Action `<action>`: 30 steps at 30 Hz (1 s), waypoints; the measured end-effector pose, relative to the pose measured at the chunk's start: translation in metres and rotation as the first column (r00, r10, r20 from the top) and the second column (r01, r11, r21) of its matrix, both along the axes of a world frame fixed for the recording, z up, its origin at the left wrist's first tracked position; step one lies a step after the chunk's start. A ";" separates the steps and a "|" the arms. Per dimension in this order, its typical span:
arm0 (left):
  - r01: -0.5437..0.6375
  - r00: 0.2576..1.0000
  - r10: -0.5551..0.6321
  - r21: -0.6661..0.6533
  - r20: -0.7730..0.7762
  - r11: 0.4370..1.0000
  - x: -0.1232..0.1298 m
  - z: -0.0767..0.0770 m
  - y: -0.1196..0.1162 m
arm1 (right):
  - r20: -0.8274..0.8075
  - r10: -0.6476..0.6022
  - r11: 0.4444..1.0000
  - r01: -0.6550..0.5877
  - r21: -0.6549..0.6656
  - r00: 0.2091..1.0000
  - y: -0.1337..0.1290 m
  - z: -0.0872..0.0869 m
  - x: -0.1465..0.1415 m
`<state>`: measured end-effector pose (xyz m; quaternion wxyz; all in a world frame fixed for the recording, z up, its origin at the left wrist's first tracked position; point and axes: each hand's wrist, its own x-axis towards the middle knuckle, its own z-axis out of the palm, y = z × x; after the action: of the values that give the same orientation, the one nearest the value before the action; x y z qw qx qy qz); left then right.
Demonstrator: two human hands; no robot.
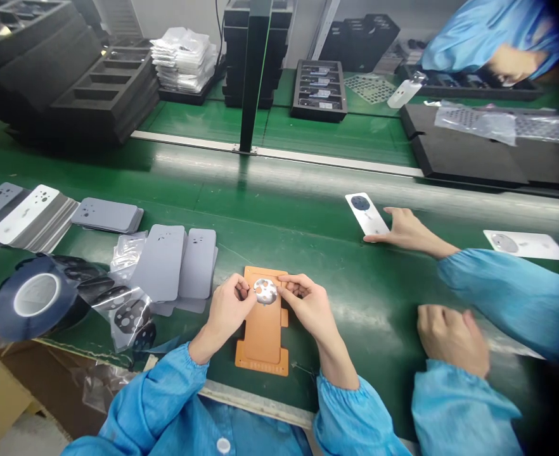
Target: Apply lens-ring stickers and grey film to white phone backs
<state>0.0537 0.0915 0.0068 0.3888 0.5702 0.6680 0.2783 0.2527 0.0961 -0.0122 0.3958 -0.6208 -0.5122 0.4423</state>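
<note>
An orange fixture plate (262, 335) lies on the green surface in front of me. Over its upper end is a round silvery piece (265, 291) with several holes. My left hand (231, 307) is at the left edge of this piece, its fingers bent and pressed together. From the right, my right hand (308, 303) touches the piece's edge with closed thumb and forefinger. Whether the piece rests on the plate or is slightly raised is hard to tell. Grey phone-shaped sheets (160, 263) lie left of my left hand.
A tape roll (37, 296) with black round stickers (126, 316) lies at left, near stacked sheets (27, 212). At right, a co-worker's hand (410, 231) touches a white panel (367, 214); their other hand (453, 339) rests nearby. Black trays (319, 92) stand behind a post (253, 82).
</note>
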 end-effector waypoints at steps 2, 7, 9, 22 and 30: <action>0.003 1.000 -0.003 0.003 -0.005 1.000 0.000 0.000 0.000 | -0.005 0.018 1.000 -0.018 -0.003 1.000 0.000 0.001 0.001; 0.011 1.000 -0.011 0.021 -0.025 1.000 -0.001 0.000 -0.001 | 0.009 0.043 0.999 -0.043 -0.007 0.999 -0.001 0.003 0.002; 0.021 0.999 -0.019 0.036 -0.036 0.999 -0.001 -0.001 -0.001 | 0.009 0.051 0.999 -0.051 -0.010 0.999 0.000 0.002 0.003; 0.120 0.939 0.011 0.355 -0.345 0.927 -0.043 0.005 -0.042 | -0.119 0.003 0.996 -0.014 -0.093 0.993 0.000 -0.005 0.009; 0.296 0.754 0.030 0.380 -0.656 0.876 -0.080 -0.022 -0.065 | -0.166 -0.042 0.994 0.024 -0.111 0.985 0.007 -0.004 0.009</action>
<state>-0.0260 0.0266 -0.0152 0.0080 0.7535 0.6303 0.1868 0.2616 0.1029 -0.0162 0.4106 -0.6104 -0.4419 0.5133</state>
